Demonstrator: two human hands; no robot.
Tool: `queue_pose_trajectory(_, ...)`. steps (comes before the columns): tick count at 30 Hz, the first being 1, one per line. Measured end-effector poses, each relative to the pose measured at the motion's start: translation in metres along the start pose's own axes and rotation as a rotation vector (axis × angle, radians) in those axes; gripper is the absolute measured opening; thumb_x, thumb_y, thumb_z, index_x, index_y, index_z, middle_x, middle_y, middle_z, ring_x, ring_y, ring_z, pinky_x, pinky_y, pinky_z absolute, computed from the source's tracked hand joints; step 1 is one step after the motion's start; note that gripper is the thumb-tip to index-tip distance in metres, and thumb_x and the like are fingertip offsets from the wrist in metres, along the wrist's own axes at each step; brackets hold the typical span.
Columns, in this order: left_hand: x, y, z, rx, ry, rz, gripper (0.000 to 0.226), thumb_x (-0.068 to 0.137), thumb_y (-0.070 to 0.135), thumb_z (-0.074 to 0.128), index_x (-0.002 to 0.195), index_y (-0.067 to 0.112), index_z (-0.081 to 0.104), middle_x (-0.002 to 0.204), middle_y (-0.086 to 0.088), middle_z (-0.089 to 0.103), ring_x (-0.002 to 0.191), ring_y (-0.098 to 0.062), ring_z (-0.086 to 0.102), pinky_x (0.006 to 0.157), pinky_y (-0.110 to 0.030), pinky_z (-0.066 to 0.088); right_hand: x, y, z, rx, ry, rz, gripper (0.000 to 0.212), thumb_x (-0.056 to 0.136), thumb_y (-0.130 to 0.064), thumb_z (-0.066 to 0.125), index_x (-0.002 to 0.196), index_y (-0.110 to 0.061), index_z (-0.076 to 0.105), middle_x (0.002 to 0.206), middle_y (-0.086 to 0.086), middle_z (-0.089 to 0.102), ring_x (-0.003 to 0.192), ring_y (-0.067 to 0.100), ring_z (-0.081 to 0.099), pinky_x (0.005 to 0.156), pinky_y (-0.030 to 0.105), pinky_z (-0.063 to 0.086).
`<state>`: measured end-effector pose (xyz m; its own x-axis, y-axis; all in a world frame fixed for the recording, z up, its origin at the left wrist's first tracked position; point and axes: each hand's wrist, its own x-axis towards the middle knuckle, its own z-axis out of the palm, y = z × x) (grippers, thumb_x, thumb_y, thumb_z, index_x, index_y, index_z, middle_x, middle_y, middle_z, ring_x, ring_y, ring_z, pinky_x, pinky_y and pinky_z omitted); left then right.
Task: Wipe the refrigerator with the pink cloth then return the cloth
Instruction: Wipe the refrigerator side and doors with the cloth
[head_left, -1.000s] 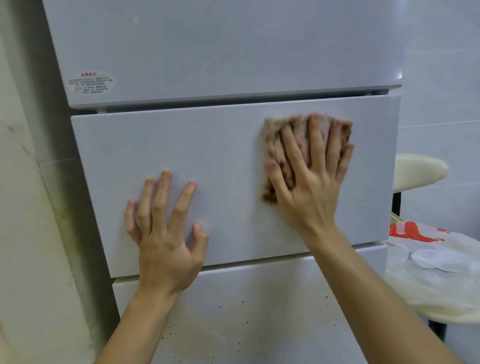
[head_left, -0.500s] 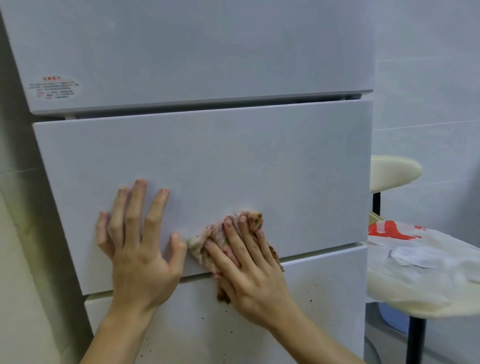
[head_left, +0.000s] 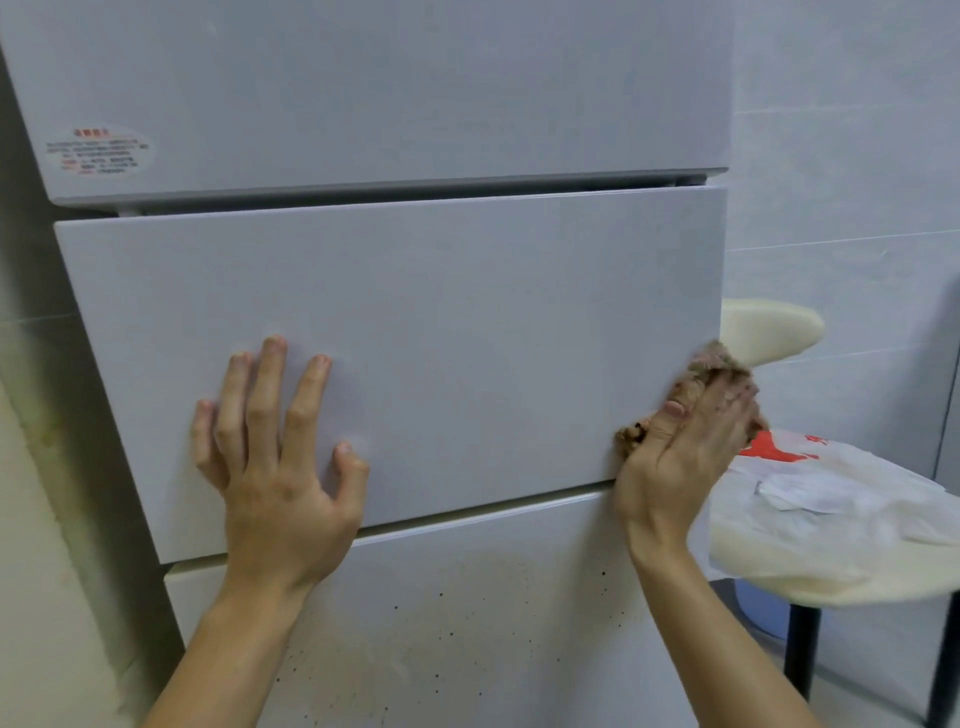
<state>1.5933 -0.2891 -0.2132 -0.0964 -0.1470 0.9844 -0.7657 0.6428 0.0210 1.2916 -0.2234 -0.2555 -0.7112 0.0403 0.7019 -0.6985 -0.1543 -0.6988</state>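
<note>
Left hand (head_left: 275, 467) flat on fridge (head_left: 415, 312) middle drawer, fingers spread wide, bracing. Right hand (head_left: 675, 457) pressing cloth (head_left: 719, 371) against drawer's right edge, fingers laid over it, blurred. Midway through wiping, by the look. Next, probably: down to speckled lower panel (head_left: 467, 623), firm pressure.

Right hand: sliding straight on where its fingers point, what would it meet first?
The right hand, pressing the pink cloth, points up-right off the edge of the middle drawer front; next in line is probably the cream stool seat, though depth is unclear.
</note>
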Motion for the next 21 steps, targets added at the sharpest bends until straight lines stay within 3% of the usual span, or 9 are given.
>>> queue_pose_trajectory(4,-0.001,0.001,0.002,-0.014,0.009,0.000,0.071,0.090,0.031,0.052,0.158,0.015,0.040,0.171,-0.010,0.025,0.160,-0.032,0.016,0.128,-0.058,0.008,-0.025,-0.034,0.021,-0.062,-0.069,-0.260,0.060,0.114,-0.035,0.024,0.164,-0.003,0.021,0.173,0.020,0.007,0.161,0.039,0.000,0.129,0.061,0.002)
queue_pose_trajectory(9,-0.001,-0.001,0.000,0.004,0.017,0.023,0.072,0.089,0.027,0.053,0.158,0.014,0.040,0.171,-0.011,0.025,0.159,-0.034,0.017,0.127,-0.058,0.009,-0.080,-0.069,0.033,-0.041,-0.286,-0.735,0.052,0.112,-0.036,0.038,0.161,-0.020,0.035,0.170,0.019,0.019,0.162,0.034,0.008,0.131,0.049,0.009)
queue_pose_trajectory(13,-0.001,0.000,0.001,0.004,0.023,0.017,0.073,0.086,0.025,0.057,0.157,0.013,0.042,0.171,-0.011,0.025,0.159,-0.034,0.018,0.127,-0.056,0.008,-0.074,-0.046,0.020,-0.079,-0.369,-1.052,0.054,0.107,-0.025,0.053,0.159,-0.019,0.042,0.169,0.011,0.030,0.159,0.031,0.023,0.129,0.049,0.021)
queue_pose_trajectory(15,-0.001,0.001,0.001,-0.011,0.021,0.008,0.073,0.087,0.026,0.056,0.157,0.014,0.041,0.170,-0.011,0.025,0.159,-0.034,0.017,0.127,-0.057,0.008,-0.055,-0.022,0.013,-0.038,-0.328,-0.924,0.053,0.105,-0.019,0.052,0.157,-0.014,0.043,0.169,0.014,0.030,0.158,0.035,0.024,0.128,0.056,0.022)
queue_pose_trajectory(19,0.000,0.002,-0.001,-0.023,0.017,-0.010,0.071,0.089,0.029,0.054,0.157,0.014,0.041,0.171,-0.010,0.024,0.160,-0.032,0.016,0.128,-0.058,0.008,-0.012,0.009,-0.003,-0.041,-0.149,-0.390,0.057,0.113,-0.030,0.029,0.164,-0.004,0.024,0.174,0.018,0.009,0.162,0.036,0.002,0.129,0.064,0.005)
queue_pose_trajectory(21,0.000,0.003,0.000,-0.024,0.013,-0.017,0.070,0.089,0.029,0.053,0.157,0.014,0.041,0.171,-0.009,0.025,0.160,-0.032,0.016,0.128,-0.059,0.009,0.010,-0.005,0.002,-0.023,-0.117,-0.291,0.059,0.114,-0.033,0.026,0.166,-0.006,0.017,0.175,0.017,0.004,0.162,0.036,-0.003,0.128,0.065,0.002)
